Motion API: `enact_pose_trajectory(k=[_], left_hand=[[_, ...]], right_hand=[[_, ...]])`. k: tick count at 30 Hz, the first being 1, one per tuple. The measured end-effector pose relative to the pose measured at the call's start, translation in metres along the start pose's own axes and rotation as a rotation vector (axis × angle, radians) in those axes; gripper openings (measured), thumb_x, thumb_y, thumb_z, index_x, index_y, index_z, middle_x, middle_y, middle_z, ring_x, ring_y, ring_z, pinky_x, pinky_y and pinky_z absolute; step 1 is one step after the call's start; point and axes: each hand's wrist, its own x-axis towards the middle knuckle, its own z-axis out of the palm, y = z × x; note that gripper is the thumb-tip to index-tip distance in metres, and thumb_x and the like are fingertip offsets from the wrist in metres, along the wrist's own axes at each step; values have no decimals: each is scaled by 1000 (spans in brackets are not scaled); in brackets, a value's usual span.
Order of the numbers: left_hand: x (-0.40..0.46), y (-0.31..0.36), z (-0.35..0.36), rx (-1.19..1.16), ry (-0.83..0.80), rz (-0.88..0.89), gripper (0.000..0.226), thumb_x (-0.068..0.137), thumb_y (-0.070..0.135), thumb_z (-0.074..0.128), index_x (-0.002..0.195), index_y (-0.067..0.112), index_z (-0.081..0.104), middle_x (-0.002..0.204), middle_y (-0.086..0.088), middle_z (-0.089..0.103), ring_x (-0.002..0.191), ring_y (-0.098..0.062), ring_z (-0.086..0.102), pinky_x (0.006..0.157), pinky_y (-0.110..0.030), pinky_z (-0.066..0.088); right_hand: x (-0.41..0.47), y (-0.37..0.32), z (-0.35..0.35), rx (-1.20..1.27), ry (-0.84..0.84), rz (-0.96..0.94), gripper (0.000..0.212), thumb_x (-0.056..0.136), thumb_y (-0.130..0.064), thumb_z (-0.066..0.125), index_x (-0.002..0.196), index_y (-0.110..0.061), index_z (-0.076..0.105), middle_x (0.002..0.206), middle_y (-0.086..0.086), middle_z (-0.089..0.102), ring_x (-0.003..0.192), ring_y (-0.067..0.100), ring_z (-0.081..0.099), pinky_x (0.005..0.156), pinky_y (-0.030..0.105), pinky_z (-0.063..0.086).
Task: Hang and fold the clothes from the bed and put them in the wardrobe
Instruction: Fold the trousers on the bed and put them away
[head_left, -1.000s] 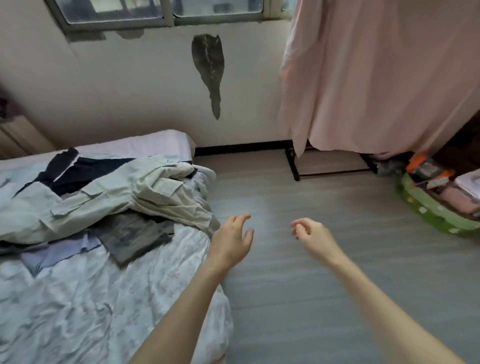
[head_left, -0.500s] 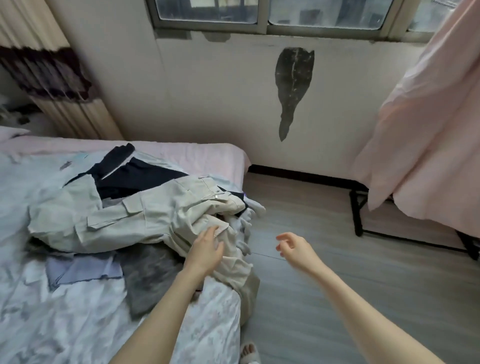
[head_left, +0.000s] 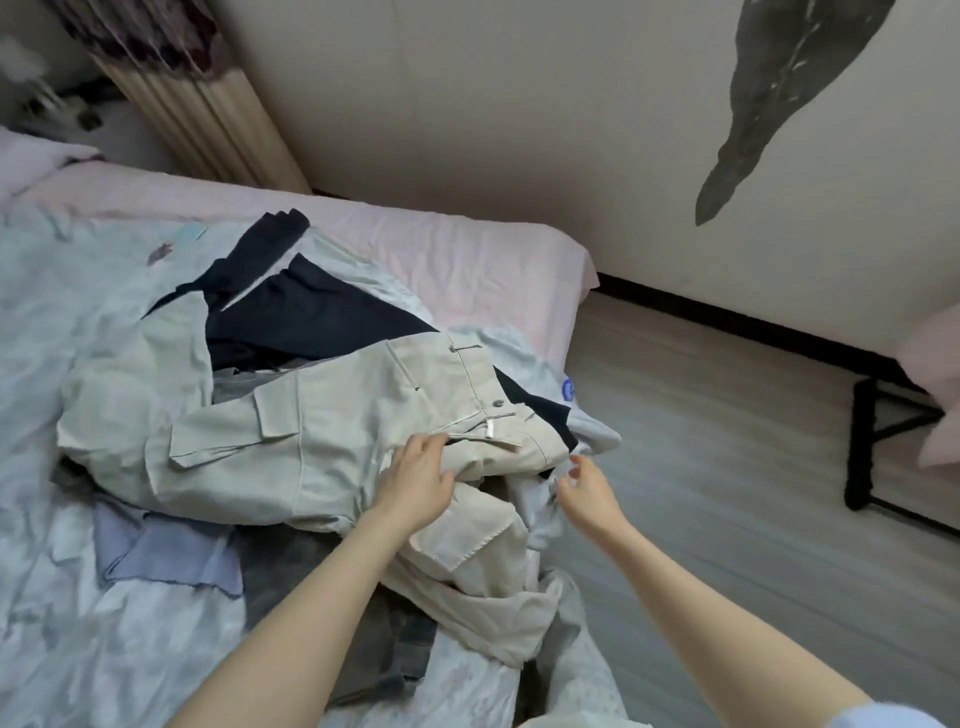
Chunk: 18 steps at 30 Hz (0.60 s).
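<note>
The left hand (head_left: 418, 480) lies on the beige trousers (head_left: 332, 436), just below the waistband w/ its button. The fingers (head_left: 426, 444) are spread and nearly straight, pressing on the cloth; they are not curled round it. The right hand (head_left: 584, 483) is close beside, at the right edge of the bed (head_left: 467, 260), fingers loosely bent. Its fingertips are very near a pale grey garment (head_left: 592, 431) that hangs over this edge, but I cannot tell if they already pinch it or only touch, the view there is a bit blurred.

The trousers are on top of the pile of clothes, near the right edge of the bed, approx. in the middle of its length. One leg goes toward the left, w/ a big flap pocket; another part falls down over the near right edge. Under them is a dark navy garment (head_left: 306, 317), reaching toward the far side of the bed. A light purple cloth (head_left: 156, 551) lies flat at the near left of the pile, and a dark grey garment (head_left: 311, 571) is just beside it, partly under the left forearm.

The bed has a pale patterned cover and a pink sheet at the far edge. Behind is the wall w/ a dark patch (head_left: 779, 98), a curtain (head_left: 208, 114) at the far left corner, and grey floor (head_left: 727, 467) at the right.
</note>
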Motion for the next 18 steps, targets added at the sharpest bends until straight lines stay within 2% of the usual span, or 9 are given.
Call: enact_pose_trajectory(k=[2,5,8,10,13,16,18], left_hand=[[44,4,-6,113,-37,13,52,96,21,41,146,21,27,152,-4,23,138,-28,21,109,-42,29],[105,15,-10,308,-192,77,64,95,14,40,150,29,12,159,1,-4,145,-28,-4,114,-48,20],[159,28,-11,531,-282,201,85,86,1,41,150,36,-2,157,2,-19,144,-30,-17,116,-53,9],[187,35,-8,705,-358,274,87,85,1,44,150,37,-1,157,-1,-20,143,-33,-19,114,-57,7],[213,38,-2,891,-447,302,66,90,17,50,146,35,20,159,-3,-7,143,-36,-17,112,-61,7],[224,42,-3,972,-459,360,59,88,29,56,141,26,31,153,-1,24,145,-31,-8,113,-59,6],[225,45,-10,996,-421,388,49,88,29,54,136,21,42,138,1,46,144,-24,14,114,-57,2]], right_hand=[[41,-6,3,-57,-26,-23,55,94,-18,46,144,-2,29,145,15,38,135,28,33,108,35,30],[92,-9,5,-189,-138,-35,70,91,-30,53,147,-5,19,150,13,30,139,29,25,112,37,24],[126,-8,12,-261,-330,30,84,83,-47,57,147,-9,17,146,13,35,134,33,33,108,41,32],[134,-6,17,-307,-388,57,83,79,-54,58,141,-7,28,137,13,46,127,32,41,103,40,38],[134,-10,16,-318,-464,37,64,76,-60,60,115,-10,51,116,5,60,106,23,55,87,32,47],[134,-21,6,-318,-518,-13,48,80,-54,59,102,-12,54,105,3,62,91,19,54,75,30,44],[134,-28,-3,-364,-512,-95,29,84,-45,57,87,-17,49,96,3,59,87,20,53,73,32,43]])
